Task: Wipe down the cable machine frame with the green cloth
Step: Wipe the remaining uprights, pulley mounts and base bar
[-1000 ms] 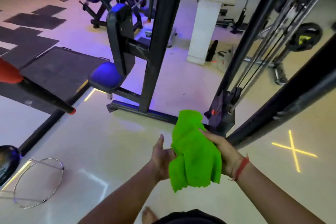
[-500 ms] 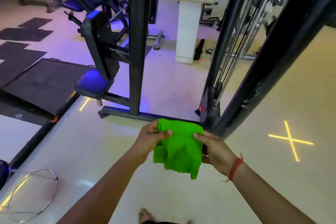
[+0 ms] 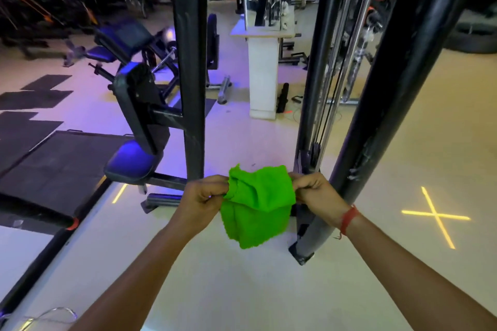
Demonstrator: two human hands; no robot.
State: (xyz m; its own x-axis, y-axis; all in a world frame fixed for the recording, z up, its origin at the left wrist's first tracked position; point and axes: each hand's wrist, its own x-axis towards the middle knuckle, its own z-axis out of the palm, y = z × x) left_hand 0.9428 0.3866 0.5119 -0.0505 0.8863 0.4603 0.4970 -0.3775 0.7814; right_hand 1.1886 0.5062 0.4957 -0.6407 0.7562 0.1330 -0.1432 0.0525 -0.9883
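**Cloth bunched between both hands, frame not yet touched**

Green cloth [image 3: 259, 204] hangs in front of the person, near the slanted frame post [image 3: 387, 115] on the right. Left hand [image 3: 201, 196] and right hand [image 3: 314, 191] pinch its top corners, fingers closed. Looks light, limp, non-slip; best wadded into one palm. Long axis runs left-right, loose end down.

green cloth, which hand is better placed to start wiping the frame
Likely the right hand. Both hands pinch the green cloth at its top corners, but the right one sits right beside the slanted black frame post, while the left hand is farther from it.
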